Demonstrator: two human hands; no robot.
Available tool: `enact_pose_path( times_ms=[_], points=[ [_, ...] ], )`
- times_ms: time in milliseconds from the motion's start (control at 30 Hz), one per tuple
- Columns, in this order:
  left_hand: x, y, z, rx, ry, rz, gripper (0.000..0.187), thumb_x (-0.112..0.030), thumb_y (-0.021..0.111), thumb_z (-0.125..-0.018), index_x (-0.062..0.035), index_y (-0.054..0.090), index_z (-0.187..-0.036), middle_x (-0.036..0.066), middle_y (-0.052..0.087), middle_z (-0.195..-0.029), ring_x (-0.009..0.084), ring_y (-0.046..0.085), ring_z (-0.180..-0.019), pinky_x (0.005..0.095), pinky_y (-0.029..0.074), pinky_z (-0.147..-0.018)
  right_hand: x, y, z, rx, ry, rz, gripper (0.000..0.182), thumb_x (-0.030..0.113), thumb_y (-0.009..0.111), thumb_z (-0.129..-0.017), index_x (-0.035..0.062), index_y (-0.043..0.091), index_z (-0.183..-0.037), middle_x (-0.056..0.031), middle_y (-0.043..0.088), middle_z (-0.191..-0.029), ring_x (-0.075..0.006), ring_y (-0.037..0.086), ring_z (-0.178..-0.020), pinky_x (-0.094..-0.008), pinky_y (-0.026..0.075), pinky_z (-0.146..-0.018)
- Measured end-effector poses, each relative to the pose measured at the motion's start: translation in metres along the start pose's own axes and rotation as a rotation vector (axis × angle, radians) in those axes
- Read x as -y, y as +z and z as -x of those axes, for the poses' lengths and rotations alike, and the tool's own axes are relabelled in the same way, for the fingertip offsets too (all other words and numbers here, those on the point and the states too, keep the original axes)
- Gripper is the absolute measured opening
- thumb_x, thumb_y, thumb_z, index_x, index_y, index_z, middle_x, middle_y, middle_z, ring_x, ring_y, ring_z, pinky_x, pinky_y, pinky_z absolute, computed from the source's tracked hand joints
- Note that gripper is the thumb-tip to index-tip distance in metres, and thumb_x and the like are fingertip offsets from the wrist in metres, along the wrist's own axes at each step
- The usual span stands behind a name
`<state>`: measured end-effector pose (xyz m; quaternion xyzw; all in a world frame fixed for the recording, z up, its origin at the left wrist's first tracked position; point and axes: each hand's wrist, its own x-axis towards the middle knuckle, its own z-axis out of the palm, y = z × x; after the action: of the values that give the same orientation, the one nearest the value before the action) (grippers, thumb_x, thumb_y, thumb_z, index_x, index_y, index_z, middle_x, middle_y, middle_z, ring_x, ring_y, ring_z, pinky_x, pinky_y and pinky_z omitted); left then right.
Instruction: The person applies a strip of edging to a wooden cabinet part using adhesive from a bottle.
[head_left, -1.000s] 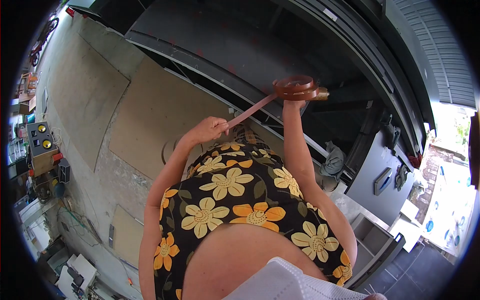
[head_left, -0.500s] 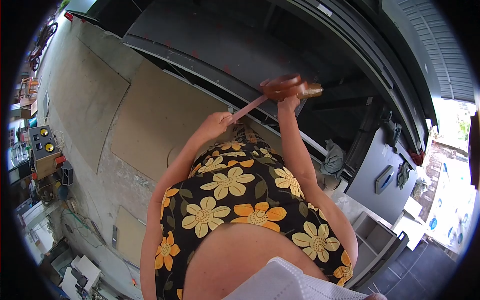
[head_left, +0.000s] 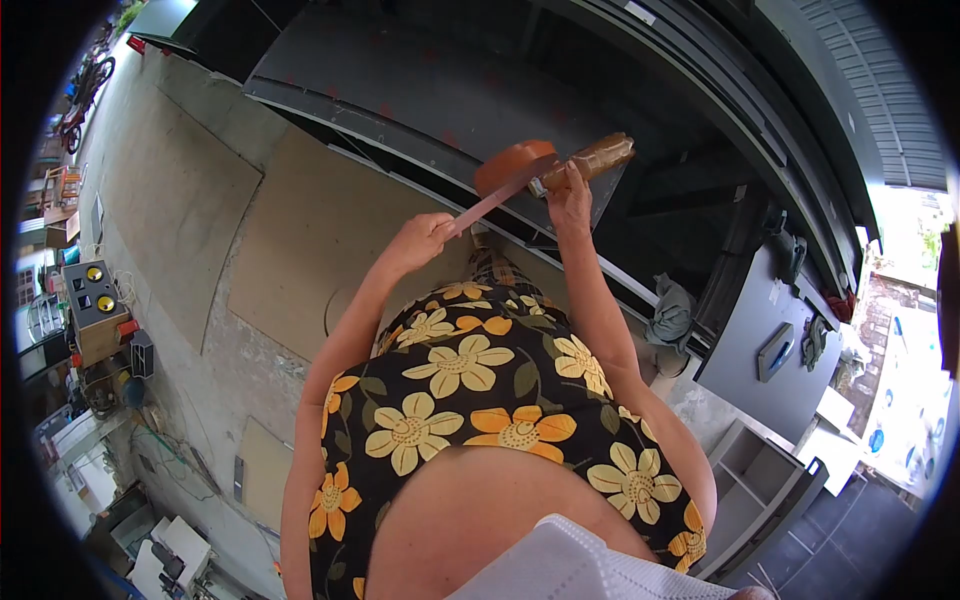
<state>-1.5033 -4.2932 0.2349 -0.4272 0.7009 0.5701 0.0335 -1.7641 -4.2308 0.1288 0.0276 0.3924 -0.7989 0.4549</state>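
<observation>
My left hand (head_left: pixel 424 242) is closed on the end of a strip of brown adhesive tape (head_left: pixel 490 202), which stretches up to the right. My right hand (head_left: pixel 571 204) grips what looks like a tape dispenser (head_left: pixel 600 158), with a shiny brown wrapped body and a metallic end. Beside it, to the left, shows the orange-brown tape roll (head_left: pixel 512 166). Both hands are in front of a large black cabinet-like frame, above its lower dark panel (head_left: pixel 400 110) dotted with red marks. Part of the roll is hidden behind the strip.
Flat brown boards (head_left: pixel 310 240) cover the concrete floor on the left. A grey cloth (head_left: pixel 672 312) hangs at the frame's lower edge. To the right stand a grey panel (head_left: pixel 755 340) and an open grey cabinet (head_left: pixel 750 470). A speaker-like box (head_left: pixel 95 310) sits far left.
The dispenser has turned in my right hand, its brown body now angled up to the right. The roll has shifted left, and my left hand has moved slightly left with the strip.
</observation>
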Motion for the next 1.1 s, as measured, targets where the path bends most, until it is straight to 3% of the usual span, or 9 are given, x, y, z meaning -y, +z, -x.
enact_pose_path(
  times_ms=[167,333,467,533,567,733,833,1067,1100],
  points=[
    [-0.008,-0.006,0.000,0.004,0.038,0.001,0.026,-0.023,0.041,-0.093,-0.0050,0.059,-0.088,0.000,0.040,-0.052,0.0089,0.038,-0.046,0.0266,0.032,-0.047,0.003,0.002,0.013,0.090,0.053,0.025,0.033,0.016,0.065,-0.082,0.0097,0.047,-0.109,-0.0069,0.059,-0.099,-0.0197,0.058,-0.096,-0.0376,0.050,-0.081],
    [-0.003,-0.003,-0.008,-0.050,0.037,-0.045,0.028,-0.028,0.047,-0.091,-0.0048,0.062,-0.090,0.000,0.043,-0.052,0.0100,0.039,-0.047,0.0278,0.034,-0.048,-0.003,0.004,0.018,0.062,0.101,-0.049,0.029,0.009,0.067,-0.079,0.0075,0.048,-0.102,-0.0091,0.059,-0.098,-0.0241,0.059,-0.096,-0.0402,0.052,-0.081],
    [0.005,-0.005,-0.010,-0.069,-0.009,0.057,0.029,-0.032,0.051,-0.090,-0.0051,0.063,-0.090,-0.001,0.043,-0.052,0.0100,0.039,-0.046,0.0276,0.034,-0.047,0.008,0.016,0.031,0.088,0.106,-0.065,0.032,0.014,0.068,-0.080,0.0074,0.048,-0.104,-0.0112,0.059,-0.102,-0.0273,0.058,-0.101,-0.0395,0.052,-0.082],
    [0.014,-0.009,-0.014,-0.071,-0.004,0.036,0.032,-0.035,0.051,-0.088,-0.0057,0.064,-0.090,0.007,0.054,-0.063,0.0167,0.051,-0.058,0.0309,0.041,-0.058,0.009,0.008,0.027,0.120,0.123,-0.093,0.033,0.018,0.068,-0.080,0.0087,0.049,-0.105,-0.0122,0.059,-0.103,-0.0285,0.058,-0.102,-0.0391,0.051,-0.082],
    [0.011,-0.011,-0.013,-0.073,-0.003,0.025,0.033,-0.036,0.051,-0.087,-0.0061,0.065,-0.090,0.011,0.060,-0.068,0.0201,0.058,-0.064,0.0325,0.045,-0.063,0.012,0.009,0.028,0.126,0.136,-0.108,0.033,0.019,0.068,-0.081,0.0097,0.049,-0.106,-0.0127,0.059,-0.104,-0.0280,0.058,-0.100,-0.0379,0.052,-0.080],
    [-0.001,-0.021,-0.013,-0.035,-0.154,-0.006,0.030,-0.028,0.046,-0.091,-0.0052,0.065,-0.087,0.005,0.050,-0.057,0.0151,0.050,-0.053,0.0318,0.041,-0.055,0.023,0.013,0.039,0.268,0.204,-0.103,0.034,0.024,0.067,-0.082,0.0146,0.049,-0.109,-0.0134,0.059,-0.108,-0.0246,0.062,-0.093,-0.0309,0.055,-0.068],
    [0.004,-0.023,-0.019,-0.018,-0.166,0.038,0.031,-0.026,0.043,-0.092,-0.0039,0.064,-0.085,0.003,0.046,-0.052,0.0141,0.048,-0.050,0.0309,0.040,-0.052,0.028,0.032,0.051,0.287,0.193,-0.050,0.035,0.020,0.067,-0.082,0.0131,0.049,-0.110,-0.0129,0.058,-0.111,-0.0226,0.063,-0.090,-0.0292,0.057,-0.066],
    [-0.002,-0.030,-0.024,-0.027,-0.145,-0.029,0.032,-0.026,0.042,-0.091,-0.0023,0.063,-0.085,0.008,0.051,-0.054,0.0187,0.052,-0.052,0.0338,0.042,-0.057,0.019,0.059,0.063,0.283,0.079,0.044,0.033,0.007,0.065,-0.080,0.0112,0.052,-0.109,-0.0108,0.057,-0.114,-0.0219,0.061,-0.099,-0.0347,0.057,-0.079],
    [-0.001,-0.030,-0.025,-0.038,-0.141,0.000,0.031,-0.025,0.043,-0.091,-0.0017,0.063,-0.085,0.005,0.048,-0.053,0.0155,0.048,-0.049,0.0313,0.039,-0.052,0.018,0.063,0.065,0.281,0.065,0.043,0.034,0.006,0.066,-0.080,0.0109,0.052,-0.110,-0.0103,0.057,-0.113,-0.0218,0.060,-0.100,-0.0350,0.056,-0.080]
  ],
)
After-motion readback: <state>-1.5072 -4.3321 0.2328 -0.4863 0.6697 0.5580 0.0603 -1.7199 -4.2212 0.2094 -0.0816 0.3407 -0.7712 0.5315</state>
